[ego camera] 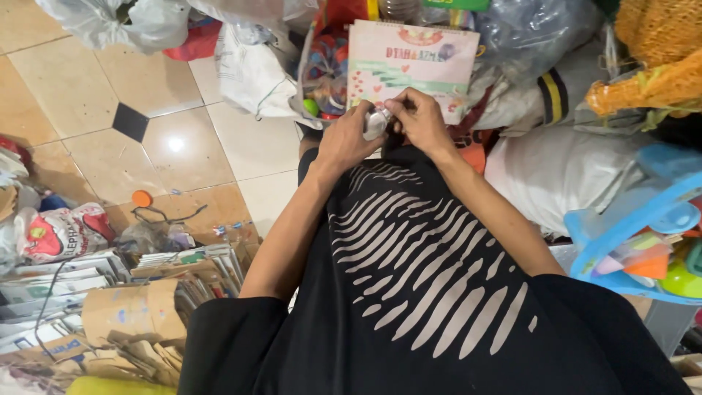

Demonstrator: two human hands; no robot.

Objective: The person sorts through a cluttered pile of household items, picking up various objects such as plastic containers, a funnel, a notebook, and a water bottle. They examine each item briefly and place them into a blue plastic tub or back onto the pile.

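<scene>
A small shiny silver object sits between both my hands, held out in front of my black shirt with pale stripes. My left hand wraps around its left side. My right hand pinches its top edge with fingertips. What the object is stays unclear; most of it is hidden by my fingers. Just beyond the hands stands a pale card with hearts and green stripes.
Stacks of books and cardboard lie at lower left on the tiled floor, near an orange cap. Plastic bags crowd the top. A white sack, a blue plastic basket of toys and orange netting fill the right.
</scene>
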